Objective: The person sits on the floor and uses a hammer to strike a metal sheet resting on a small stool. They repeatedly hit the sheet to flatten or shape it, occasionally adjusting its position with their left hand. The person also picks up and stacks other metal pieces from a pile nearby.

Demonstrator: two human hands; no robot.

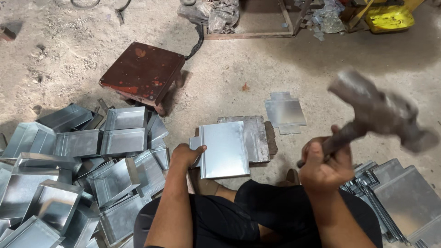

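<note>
My left hand (186, 155) grips the left edge of a flat galvanised metal sheet (225, 149) that rests on a steel block (255, 137) on the floor. My right hand (324, 167) is closed around the wooden handle of a hammer (379, 112), raised and blurred to the right of the sheet. My knees in black shorts (248, 216) sit below the sheet.
A heap of folded metal trays (87, 160) fills the left. A stack of flat cut sheets (404, 200) lies at the right. One loose cut blank (285, 111) lies beyond the block. A low dark red stool (142, 71) stands further back. Scrap and a yellow object (388, 18) line the far edge.
</note>
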